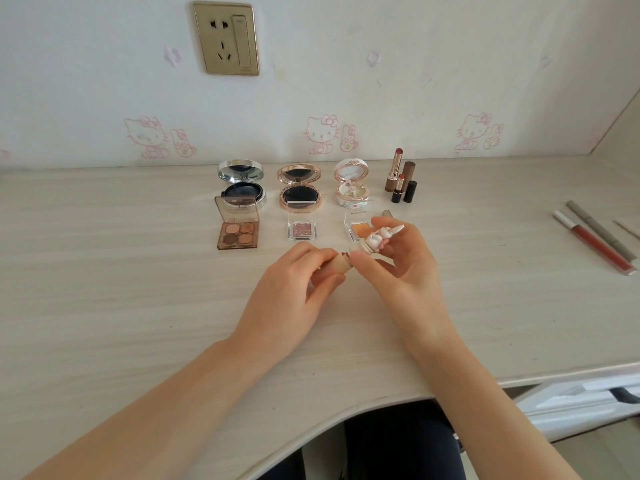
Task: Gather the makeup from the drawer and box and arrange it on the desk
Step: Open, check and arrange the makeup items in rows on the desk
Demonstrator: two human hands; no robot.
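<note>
Head view: the step in hand looks like uncapping a small beige lipstick tube with a white rabbit-figure cap (pixel 372 241), to match the 2 uncapped lipsticks (pixel 398 174) that stand in the arranged rows. Both hands hold it just above the pale wood-grain bench (pixel 104 254), near mid-frame, at 6 o'clock of the clear square case of orange powder (pixel 356 226).

The left hand (pixel 294 275) curls its fingers (pixel 323 256) round the beige barrel. The right hand (pixel 401 261) pinches the cap's base between thumb and forefinger, its other fingers loosely spread. Whether cap and barrel have parted I cannot tell.

The tube's long axis runs from 8 o'clock to 2 o'clock, with the rabbit end pointing to 2 o'clock, toward the standing lipsticks.

The next move probably calls for a straight pull along that axis, barrel held steady, then standing both parts upright beside the lipsticks. A red lip-gloss tube (pixel 594 245) and a grey pencil (pixel 599 230) lie flat at 3 o'clock, seemingly not yet arranged.
</note>
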